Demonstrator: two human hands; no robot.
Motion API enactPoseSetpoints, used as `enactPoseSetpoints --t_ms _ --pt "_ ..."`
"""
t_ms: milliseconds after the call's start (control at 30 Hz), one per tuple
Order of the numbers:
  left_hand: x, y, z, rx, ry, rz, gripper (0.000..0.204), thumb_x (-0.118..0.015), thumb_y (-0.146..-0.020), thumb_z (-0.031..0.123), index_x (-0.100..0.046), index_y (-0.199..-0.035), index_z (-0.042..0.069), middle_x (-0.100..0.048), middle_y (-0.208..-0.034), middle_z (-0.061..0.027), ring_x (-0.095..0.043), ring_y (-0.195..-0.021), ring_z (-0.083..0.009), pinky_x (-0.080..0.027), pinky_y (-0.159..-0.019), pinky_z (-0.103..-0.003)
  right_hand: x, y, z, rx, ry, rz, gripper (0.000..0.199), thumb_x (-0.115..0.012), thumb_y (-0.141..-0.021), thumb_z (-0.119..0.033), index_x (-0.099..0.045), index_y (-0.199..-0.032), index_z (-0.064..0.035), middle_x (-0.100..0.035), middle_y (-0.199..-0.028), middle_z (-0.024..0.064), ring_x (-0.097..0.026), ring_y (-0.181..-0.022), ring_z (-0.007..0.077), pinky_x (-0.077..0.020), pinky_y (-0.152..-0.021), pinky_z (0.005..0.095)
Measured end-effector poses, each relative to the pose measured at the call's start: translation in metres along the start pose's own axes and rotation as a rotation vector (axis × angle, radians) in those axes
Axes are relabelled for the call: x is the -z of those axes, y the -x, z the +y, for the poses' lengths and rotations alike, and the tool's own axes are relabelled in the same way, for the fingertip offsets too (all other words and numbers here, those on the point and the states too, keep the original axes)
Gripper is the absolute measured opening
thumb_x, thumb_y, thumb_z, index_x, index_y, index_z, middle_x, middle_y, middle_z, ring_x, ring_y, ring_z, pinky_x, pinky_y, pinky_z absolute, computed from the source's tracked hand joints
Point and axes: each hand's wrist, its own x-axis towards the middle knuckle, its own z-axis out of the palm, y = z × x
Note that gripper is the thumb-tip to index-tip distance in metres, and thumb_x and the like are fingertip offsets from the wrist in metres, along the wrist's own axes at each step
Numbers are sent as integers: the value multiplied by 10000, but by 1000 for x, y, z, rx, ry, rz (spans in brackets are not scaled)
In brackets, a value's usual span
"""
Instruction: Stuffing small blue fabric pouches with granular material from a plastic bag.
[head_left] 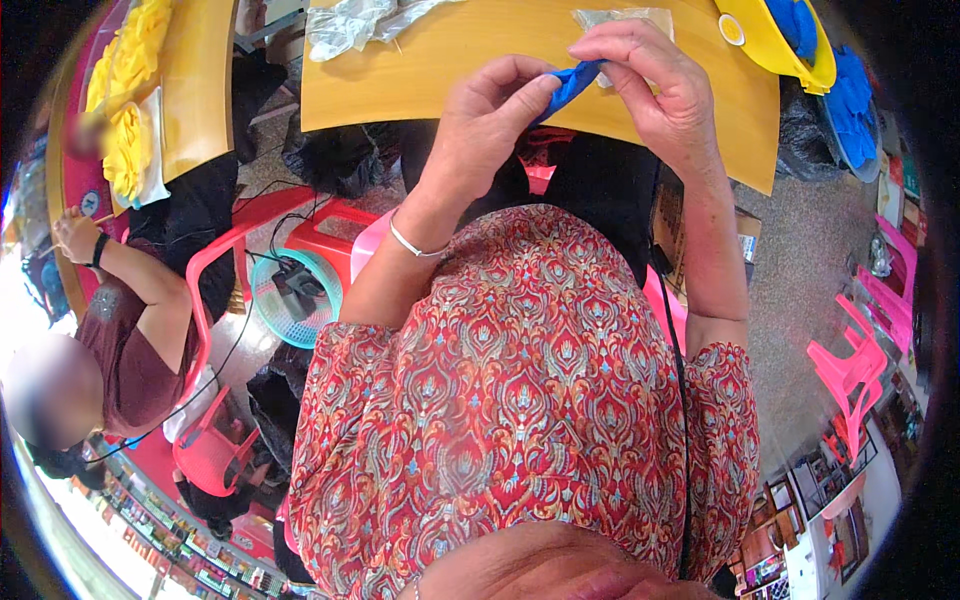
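Note:
A narrow, folded or twisted piece of blue cloth (571, 88) is stretched between my two hands, above the near edge of the yellow table (430, 85). My left hand (485, 125) pinches its lower left end between thumb and fingers. At the upper right end, my right hand (655, 85) has thumb and fingertips closed on the cloth. Partly behind my right hand lies a clear plastic packet (630, 22) on the table. Crumpled clear plastic bags (350, 25) rest farther left on the tabletop.
To the right, a yellow basket (815, 65) holds blue cloth pieces, with more blue cloth (850, 105) beside it. A co-worker (145, 330) sits at left by a table with yellow cloth flowers (125, 150). A turquoise basket (295, 300) and pink plastic chairs (850, 370) stand around.

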Motion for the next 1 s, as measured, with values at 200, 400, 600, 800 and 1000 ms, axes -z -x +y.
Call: enactPoseSetpoints --t_ms 200,400,600,800,1000 --pt "-7 1 -9 -74 182 163 156 -614 -916 78 -615 -1046 -9 -619 -904 -10 -552 -781 -58 -459 -690 -200 -14 0 -9 -322 -279 323 202 -668 -838 -115 -654 -1008 -6 -630 -1000 119 -594 -951 231 -483 -816 326" --pt "-15 -2 -24 -241 -47 337 154 -633 -871 7 -587 -1016 -19 -628 -903 -41 -579 -792 -90 -487 -728 -232 -35 19 -9 -442 -293 178 167 -705 -855 -140 -689 -973 -24 -668 -839 23 -602 -760 83 -490 -692 242" --pt "-10 0 -24 -188 -43 225 186 -630 -886 34 -585 -1060 -14 -638 -934 -60 -592 -851 -106 -486 -783 -250 -43 23 -1 -484 -429 86 203 -700 -859 -182 -670 -907 14 -677 -821 54 -622 -770 117 -502 -719 277" --pt "12 -11 -11 -65 278 188 306 -585 -945 178 -571 -1191 -4 -643 -1055 -92 -599 -988 -156 -477 -880 -312 -31 24 3 -350 -315 -1 159 -664 -859 -119 -655 -950 11 -680 -878 54 -623 -815 125 -493 -773 276" --pt "9 -16 -15 182 544 -63 276 -613 -930 173 -584 -1132 -13 -644 -1043 -84 -623 -952 -172 -502 -866 -333 -33 21 1 -366 -343 0 144 -645 -858 -102 -647 -960 0 -682 -886 82 -657 -822 164 -509 -769 298"
